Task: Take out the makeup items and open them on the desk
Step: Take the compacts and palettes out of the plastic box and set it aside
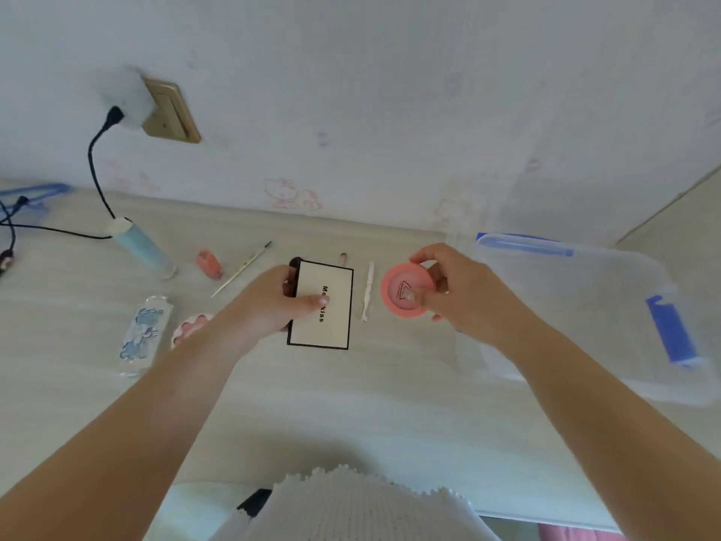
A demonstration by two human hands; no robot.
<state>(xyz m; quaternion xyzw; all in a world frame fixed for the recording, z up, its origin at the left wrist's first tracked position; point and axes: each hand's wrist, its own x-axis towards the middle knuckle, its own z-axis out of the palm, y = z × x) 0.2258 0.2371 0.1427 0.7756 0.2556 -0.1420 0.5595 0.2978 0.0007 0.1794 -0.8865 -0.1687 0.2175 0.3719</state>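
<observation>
Looking down at a pale desk [351,404], a person holds one makeup item in each hand. Far left lie a blue patterned packet [142,333] and a thin brush [242,269]. The left hand [269,302] grips a white, black-edged palette [322,304], thumb pressed on its lid (still closed). A white stick [368,290] lies between the hands. The right hand [460,290] pinches a round pink compact [404,290], lifted beside a clear storage box [577,318]. With both hands occupied, neither lid can be steadied; prying one-handed could drop either case or crack its powder.
</observation>
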